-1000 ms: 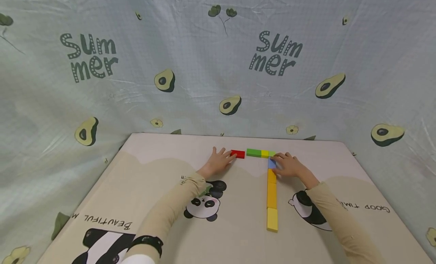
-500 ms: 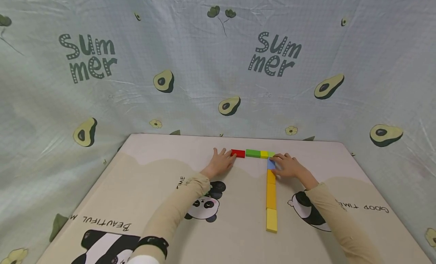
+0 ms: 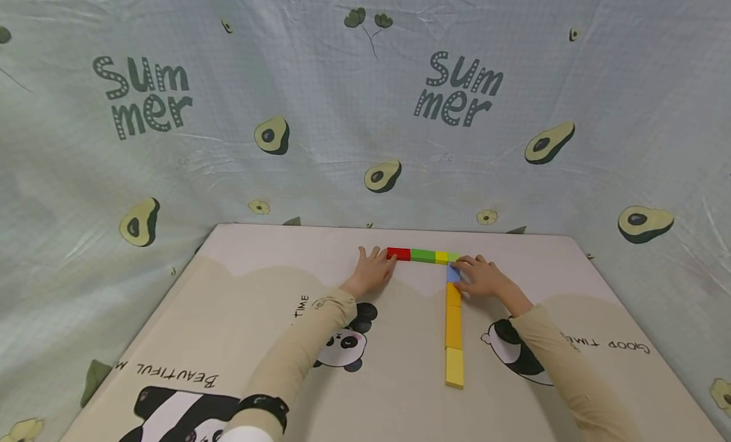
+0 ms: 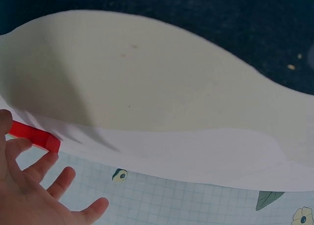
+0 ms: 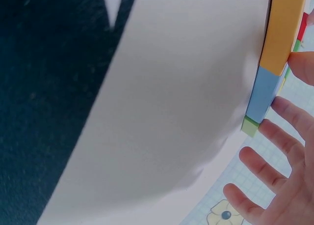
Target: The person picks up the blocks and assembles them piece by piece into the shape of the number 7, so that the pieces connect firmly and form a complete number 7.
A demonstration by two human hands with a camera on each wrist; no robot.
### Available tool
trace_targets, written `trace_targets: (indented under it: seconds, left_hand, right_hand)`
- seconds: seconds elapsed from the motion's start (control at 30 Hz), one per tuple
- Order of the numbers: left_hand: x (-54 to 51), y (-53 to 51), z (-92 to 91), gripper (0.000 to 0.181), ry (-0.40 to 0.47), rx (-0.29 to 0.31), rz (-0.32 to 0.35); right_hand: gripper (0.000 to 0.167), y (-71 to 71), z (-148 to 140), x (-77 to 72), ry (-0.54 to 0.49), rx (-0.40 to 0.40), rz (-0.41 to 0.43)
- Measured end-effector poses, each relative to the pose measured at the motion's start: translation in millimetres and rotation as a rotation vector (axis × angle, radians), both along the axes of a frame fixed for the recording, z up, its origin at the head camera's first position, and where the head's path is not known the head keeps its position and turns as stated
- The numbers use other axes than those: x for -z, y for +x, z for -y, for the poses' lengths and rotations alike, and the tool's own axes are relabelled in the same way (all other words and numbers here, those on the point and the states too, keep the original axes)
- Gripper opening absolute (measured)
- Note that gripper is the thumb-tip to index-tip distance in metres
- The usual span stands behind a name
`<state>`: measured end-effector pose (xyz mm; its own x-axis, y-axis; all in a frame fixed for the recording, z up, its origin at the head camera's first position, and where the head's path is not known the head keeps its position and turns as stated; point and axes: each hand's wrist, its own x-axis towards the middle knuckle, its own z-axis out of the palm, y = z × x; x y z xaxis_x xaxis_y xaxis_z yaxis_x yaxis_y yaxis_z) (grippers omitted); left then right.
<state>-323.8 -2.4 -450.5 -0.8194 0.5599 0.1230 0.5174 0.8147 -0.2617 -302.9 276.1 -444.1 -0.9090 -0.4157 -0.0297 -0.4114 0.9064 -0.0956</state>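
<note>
My left hand (image 3: 371, 272) pinches a red block (image 3: 400, 254) at its left end; the left wrist view shows thumb and fingertips around it. The red block's right end meets a green block (image 3: 422, 256), followed by a small yellow block (image 3: 441, 257) and a light green block (image 3: 454, 257). From that corner a column runs toward me: a blue block (image 3: 453, 273), orange blocks (image 3: 454, 326) and a pale yellow block (image 3: 454, 368). My right hand (image 3: 483, 277) has spread fingers, with fingertips touching the side of the column near the blue block (image 5: 265, 95).
The blocks lie flat on a table covered with a beige panda-print cloth (image 3: 400, 347). Behind the table's far edge hangs a pale avocado-print sheet (image 3: 325, 112). Printed pandas and lettering are flat on the cloth.
The red block in my left hand has moved slightly right and away from me, closing the small gap to the green block. My right hand has stayed at the column.
</note>
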Motion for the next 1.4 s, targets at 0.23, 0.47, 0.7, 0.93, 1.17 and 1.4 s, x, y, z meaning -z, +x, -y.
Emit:
trace_targets:
  seconds: [0.23, 0.47, 0.7, 0.93, 1.17, 1.4]
  left_hand:
    - [0.7, -0.9, -0.6, 0.040, 0.018, -0.004, 0.012]
    - [-0.6, -3.2, 0.1, 0.040, 0.023, -0.001, 0.040]
    - [1.5, -5.6, 1.7, 0.040, 0.032, -0.006, 0.063]
    - [2.1, -7.3, 1.2, 0.040, 0.030, -0.014, 0.076]
    - [0.4, -9.2, 0.3, 0.041, 0.014, -0.012, 0.088]
    - [-0.6, -10.0, 4.0, 0.042, 0.032, -0.017, 0.128]
  right_hand:
    - [0.051, 0.6, -0.1, -0.4, -0.012, -0.002, 0.005]
    - [0.051, -0.4, -1.0, 1.1, 0.001, -0.007, -0.001]
    - [0.050, 1.4, 1.6, 0.7, -0.018, -0.002, 0.004]
    - [0.050, 3.4, 1.7, -1.5, -0.008, -0.006, 0.001]
    - [0.051, 3.4, 0.1, -1.4, -0.002, -0.007, -0.008]
    - [0.051, 2.1, -1.7, 4.7, -0.011, -0.011, -0.016]
